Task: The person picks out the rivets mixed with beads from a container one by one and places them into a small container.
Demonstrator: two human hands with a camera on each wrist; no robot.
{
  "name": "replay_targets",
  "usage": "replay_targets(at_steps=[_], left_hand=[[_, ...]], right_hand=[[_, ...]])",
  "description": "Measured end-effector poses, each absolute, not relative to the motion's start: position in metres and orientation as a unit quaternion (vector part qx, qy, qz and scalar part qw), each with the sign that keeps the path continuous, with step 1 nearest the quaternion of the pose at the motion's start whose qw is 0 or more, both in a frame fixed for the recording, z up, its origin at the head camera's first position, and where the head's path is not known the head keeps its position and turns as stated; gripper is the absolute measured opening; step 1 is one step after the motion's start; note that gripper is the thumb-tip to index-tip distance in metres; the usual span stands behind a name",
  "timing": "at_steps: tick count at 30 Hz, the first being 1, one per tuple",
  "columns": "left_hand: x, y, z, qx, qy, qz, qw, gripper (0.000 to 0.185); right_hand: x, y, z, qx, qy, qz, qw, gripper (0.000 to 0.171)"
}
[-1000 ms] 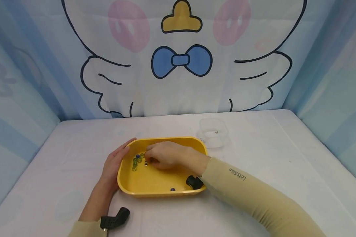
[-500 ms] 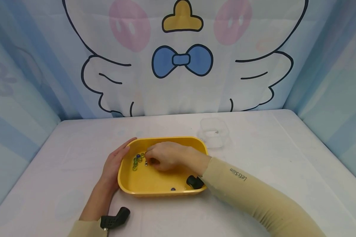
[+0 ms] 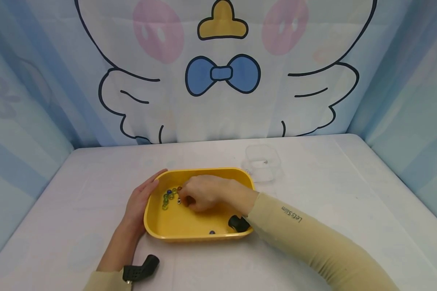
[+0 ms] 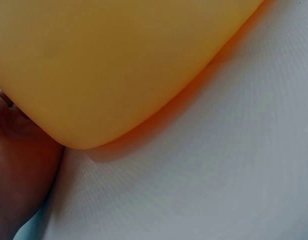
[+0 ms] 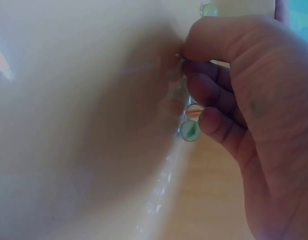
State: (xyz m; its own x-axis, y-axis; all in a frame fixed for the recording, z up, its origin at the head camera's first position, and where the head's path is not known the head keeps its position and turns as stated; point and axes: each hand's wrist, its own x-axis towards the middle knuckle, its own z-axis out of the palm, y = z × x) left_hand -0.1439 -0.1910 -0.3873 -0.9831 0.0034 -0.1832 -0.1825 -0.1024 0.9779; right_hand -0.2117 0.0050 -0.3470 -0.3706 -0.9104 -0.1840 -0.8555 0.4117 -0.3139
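Roomy near-left tray floor (image 3: 172,224), marbles (image 3: 166,201) blocking beyond

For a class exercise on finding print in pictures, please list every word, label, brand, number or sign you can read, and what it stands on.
"Let's Slim", upside down in the head view, on the right sleeve; the letters are small, so the exact spelling and apostrophe are uncertain.
No other text or number can be read; the backdrop bears drawings, and neither wrist view shows lettering.
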Motion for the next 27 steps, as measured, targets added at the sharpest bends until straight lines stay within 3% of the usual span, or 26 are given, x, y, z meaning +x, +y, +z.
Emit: replay_targets(at_steps=[10, 27], left_hand=[[-0.144, -0.192, -0.388, -0.069, 0.667, 0.739, 0.061, 0.051], [-0.143, -0.191, -0.385, -0.072, 0.664, 0.742, 0.058, 0.049]], right_hand=[[-0.211, 0.007, -0.344, -0.521, 0.832, -0.1, 0.164, 0.008], [-0.209, 0.024, -0.332, -0.515, 0.835, -0.177, 0.077, 0.011]])
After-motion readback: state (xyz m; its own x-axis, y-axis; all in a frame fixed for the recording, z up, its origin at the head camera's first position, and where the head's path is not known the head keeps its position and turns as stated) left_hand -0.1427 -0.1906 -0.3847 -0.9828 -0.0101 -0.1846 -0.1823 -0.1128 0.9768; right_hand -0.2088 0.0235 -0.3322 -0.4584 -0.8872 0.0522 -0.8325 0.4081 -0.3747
